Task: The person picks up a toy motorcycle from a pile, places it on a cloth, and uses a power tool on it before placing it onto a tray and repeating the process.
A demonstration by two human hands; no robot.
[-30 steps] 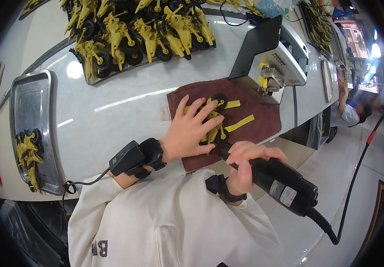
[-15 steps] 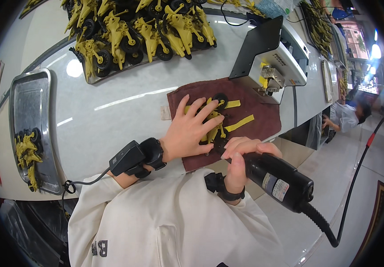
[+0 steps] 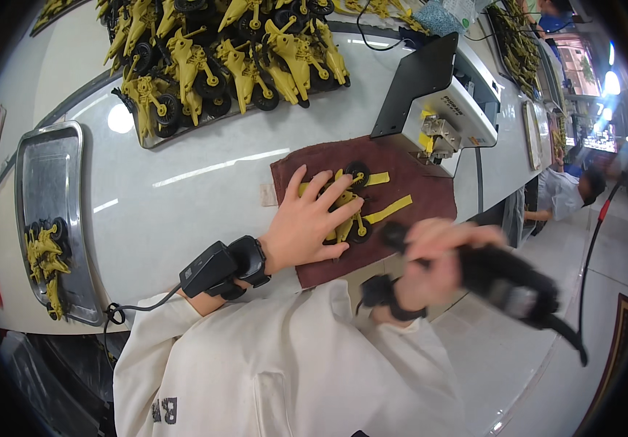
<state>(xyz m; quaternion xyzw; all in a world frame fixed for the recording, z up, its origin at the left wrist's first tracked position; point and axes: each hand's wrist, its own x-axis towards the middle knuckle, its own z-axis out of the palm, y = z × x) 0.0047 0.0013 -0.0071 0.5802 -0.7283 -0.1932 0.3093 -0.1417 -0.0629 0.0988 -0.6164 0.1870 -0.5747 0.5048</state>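
Observation:
My left hand (image 3: 309,218) lies spread over a yellow plastic toy motorcycle part (image 3: 346,234), its fingers apart and pressing it down. Black wheels (image 3: 357,173) show beyond the fingertips; much of the part is hidden under the hand. Beneath it is a dark red cloth mat (image 3: 409,178). My right hand (image 3: 441,251), blurred, is wrapped round a black electric screwdriver (image 3: 507,280) with a cable at its rear. The tool's tip stands off to the right, apart from the yellow part. Two yellow strips (image 3: 388,210) lie on the mat beside the wheels.
Several similar yellow parts are heaped on a board (image 3: 183,136) at the back. A metal tray (image 3: 50,182) at the left holds a few more. Behind the mat's right side stands a white and black machine (image 3: 438,109). A co-worker (image 3: 565,191) sits at the far right.
My right hand has drawn the screwdriver back to the right, away from the yellow part. My left hand has stayed on the part, almost unmoved.

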